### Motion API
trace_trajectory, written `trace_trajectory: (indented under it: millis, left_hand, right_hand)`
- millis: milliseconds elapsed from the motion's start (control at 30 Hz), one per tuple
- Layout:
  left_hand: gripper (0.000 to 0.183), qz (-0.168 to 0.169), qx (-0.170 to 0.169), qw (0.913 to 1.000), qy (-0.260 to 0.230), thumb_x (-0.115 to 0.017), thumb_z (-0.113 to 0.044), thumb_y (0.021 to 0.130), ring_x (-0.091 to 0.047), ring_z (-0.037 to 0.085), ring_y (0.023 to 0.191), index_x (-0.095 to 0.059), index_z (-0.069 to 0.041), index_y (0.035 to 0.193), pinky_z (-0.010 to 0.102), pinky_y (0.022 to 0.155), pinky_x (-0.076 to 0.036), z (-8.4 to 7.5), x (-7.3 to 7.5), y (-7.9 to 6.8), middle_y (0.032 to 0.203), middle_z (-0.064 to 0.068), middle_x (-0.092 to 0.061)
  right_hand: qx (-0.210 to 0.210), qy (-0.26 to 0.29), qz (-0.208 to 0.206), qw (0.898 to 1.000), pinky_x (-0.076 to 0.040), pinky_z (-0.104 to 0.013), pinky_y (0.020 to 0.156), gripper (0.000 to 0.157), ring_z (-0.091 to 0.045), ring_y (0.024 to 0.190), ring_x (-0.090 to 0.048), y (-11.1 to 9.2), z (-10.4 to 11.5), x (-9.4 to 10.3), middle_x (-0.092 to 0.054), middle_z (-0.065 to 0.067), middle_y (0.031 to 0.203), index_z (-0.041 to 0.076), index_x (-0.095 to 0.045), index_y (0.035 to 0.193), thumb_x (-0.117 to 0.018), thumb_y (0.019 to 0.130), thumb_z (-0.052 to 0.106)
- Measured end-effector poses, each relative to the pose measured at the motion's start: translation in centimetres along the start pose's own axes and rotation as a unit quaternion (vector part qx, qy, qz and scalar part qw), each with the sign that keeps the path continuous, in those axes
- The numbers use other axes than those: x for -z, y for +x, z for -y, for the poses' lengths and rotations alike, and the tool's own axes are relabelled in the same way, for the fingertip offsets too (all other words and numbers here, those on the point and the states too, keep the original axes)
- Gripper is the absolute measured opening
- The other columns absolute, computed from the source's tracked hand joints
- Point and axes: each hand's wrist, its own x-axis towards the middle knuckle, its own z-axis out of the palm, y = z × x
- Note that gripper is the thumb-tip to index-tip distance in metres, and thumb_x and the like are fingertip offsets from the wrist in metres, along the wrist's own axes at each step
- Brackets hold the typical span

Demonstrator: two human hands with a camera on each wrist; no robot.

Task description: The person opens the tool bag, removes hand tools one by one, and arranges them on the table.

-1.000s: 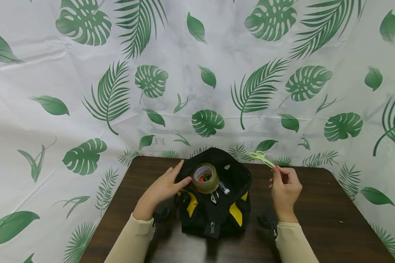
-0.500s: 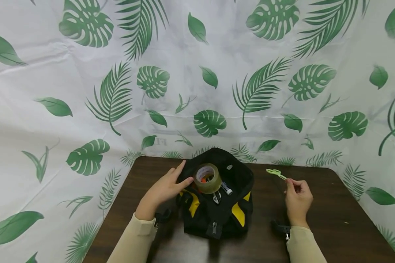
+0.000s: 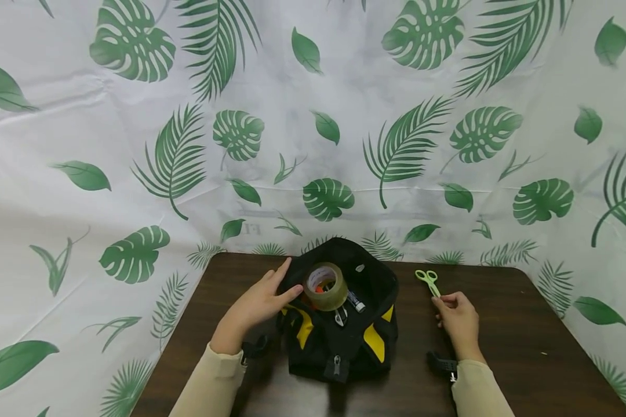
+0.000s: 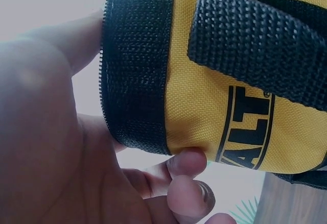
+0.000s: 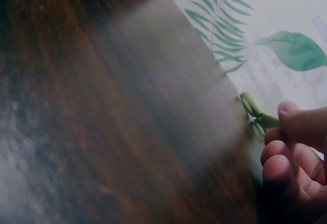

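While the left hand (image 3: 258, 304) holds the left rim of the black-and-yellow bag (image 3: 357, 347), thumb at the bag's mouth and curled fingertips against its yellow outer wall, the right hand (image 3: 459, 321) is out to the right of the bag, clear of it. Right grip: thumb and fingers together, clamped on the lime-green scissors (image 3: 428, 279), looped handles pointing away from the person. Scissors are right of the bag, near the far edge of the dark wood table (image 3: 511, 341); whether they touch the tabletop, cannot tell. Bag stands on the table, mouth open. At its mouth: a roll of clear tape (image 3: 337, 296), tilted, near the left thumb; just right of the roll, a small tube (image 3: 356, 302) with a pale end. Something orange shows through the roll's ring, too small to identify. Left wrist view adds a black webbing strap (image 4: 255, 43) and the letters "ALT" (image 4: 248, 127) on the bag's side. Beyond the bag hangs a white leaf-print cloth (image 3: 292, 145).
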Motion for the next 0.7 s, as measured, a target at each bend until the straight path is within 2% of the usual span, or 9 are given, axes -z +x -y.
trace_trajectory:
  millis: [200,300,400,500,600,700]
  left_hand:
    - [0.094,-0.004,0.004,1.0000,0.002,-0.051,-0.080,0.102,-0.018,0.042,0.170,-0.010,-0.040,0.176,0.074,0.129,-0.025,-0.12,0.19,-0.17,0.182,0.016,-0.020]
    - [0.093,-0.003,0.004,1.0000,0.001,-0.051,-0.079,0.103,-0.018,0.043,0.169,-0.010,-0.038,0.176,0.075,0.129,-0.024,-0.21,0.22,-0.25,0.182,0.017,-0.019]
    - [0.093,-0.002,0.003,1.0000,0.000,-0.052,-0.078,0.103,-0.017,0.043,0.169,-0.010,-0.038,0.176,0.076,0.129,-0.024,-0.32,0.17,-0.26,0.182,0.017,-0.019]
    - [0.094,-0.002,0.001,1.0000,0.002,-0.051,-0.079,0.103,-0.017,0.043,0.169,-0.010,-0.038,0.177,0.075,0.129,-0.024,-0.45,0.03,-0.24,0.182,0.017,-0.020]
    - [0.094,-0.001,0.002,1.0000,0.002,-0.051,-0.079,0.103,-0.018,0.044,0.169,-0.011,-0.037,0.177,0.075,0.129,-0.024,-0.63,-0.11,-0.37,0.182,0.019,-0.020]
    - [0.094,0.001,0.005,1.0000,0.001,-0.052,-0.079,0.103,-0.019,0.045,0.169,-0.011,-0.037,0.176,0.075,0.129,-0.024,-0.74,-0.23,-0.52,0.181,0.020,-0.020]
  right_hand:
    - [-0.010,0.015,0.031,0.999,-0.062,-0.029,0.055,0.035,-0.010,0.061,-0.069,0.49,0.21,-0.21,-0.076,-0.016,0.097,-0.001,-0.061,0.129,-0.075,0.105,0.019]
    - [-0.015,0.027,0.029,0.999,-0.063,-0.029,0.056,0.035,-0.008,0.062,-0.070,0.49,0.43,-0.31,-0.075,-0.022,0.106,-0.003,-0.060,0.135,-0.072,0.106,0.013]
    - [-0.020,0.029,0.022,0.999,-0.063,-0.028,0.057,0.035,-0.009,0.061,-0.071,0.29,0.63,-0.21,-0.076,-0.028,0.112,-0.006,-0.062,0.135,-0.072,0.106,0.012]
    - [-0.028,0.026,0.017,0.999,-0.063,-0.028,0.057,0.034,-0.010,0.059,-0.072,0.09,0.63,0.02,-0.079,-0.025,0.104,-0.008,-0.066,0.129,-0.074,0.104,0.014]
    - [-0.035,0.023,0.021,0.999,-0.063,-0.027,0.057,0.033,-0.009,0.058,-0.073,-0.04,0.46,0.20,-0.081,-0.017,0.093,-0.008,-0.068,0.122,-0.078,0.102,0.017]
    - [-0.036,0.018,0.029,0.999,-0.063,-0.026,0.058,0.033,-0.009,0.060,-0.073,-0.07,0.16,0.27,-0.082,-0.010,0.089,-0.006,-0.069,0.120,-0.079,0.101,0.018]
